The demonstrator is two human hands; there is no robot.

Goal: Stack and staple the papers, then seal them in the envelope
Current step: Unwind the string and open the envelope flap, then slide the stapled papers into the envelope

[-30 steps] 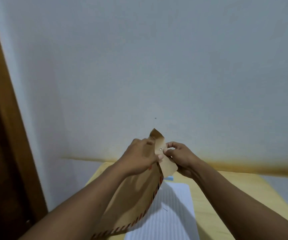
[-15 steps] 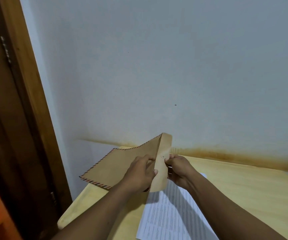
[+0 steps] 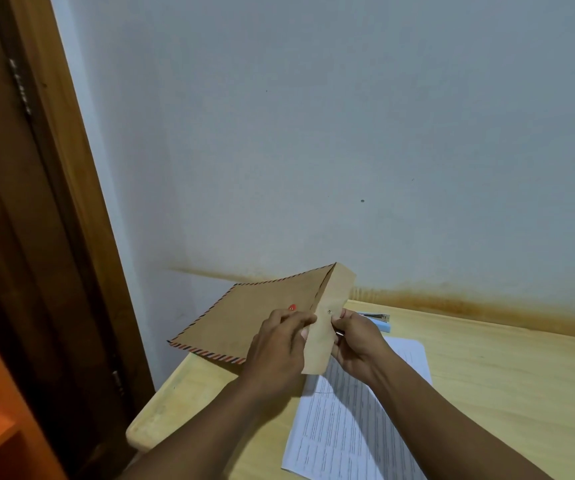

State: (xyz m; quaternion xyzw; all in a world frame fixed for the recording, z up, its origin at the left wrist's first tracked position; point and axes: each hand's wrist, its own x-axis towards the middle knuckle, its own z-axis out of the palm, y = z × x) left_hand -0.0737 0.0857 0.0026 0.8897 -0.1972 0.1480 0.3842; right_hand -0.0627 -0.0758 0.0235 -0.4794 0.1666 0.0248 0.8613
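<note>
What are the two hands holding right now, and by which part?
Both hold the brown envelope at its open end: the left hand grips the body beside the fold, the right hand pinches the flap near its eyelet.

You had nothing you could read: the papers (image 3: 344,427) lying on the worktop (image 3: 486,375) carried rows of print too small to make out, and the envelope (image 3: 254,317) showed only a red-and-blue striped border.

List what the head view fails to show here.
Head view:
Stapler: mostly hidden behind the right hand.
Papers: print too small to read; near edge cut off by the frame bottom.
Envelope interior: hidden by its own brown face and the left hand.
</note>
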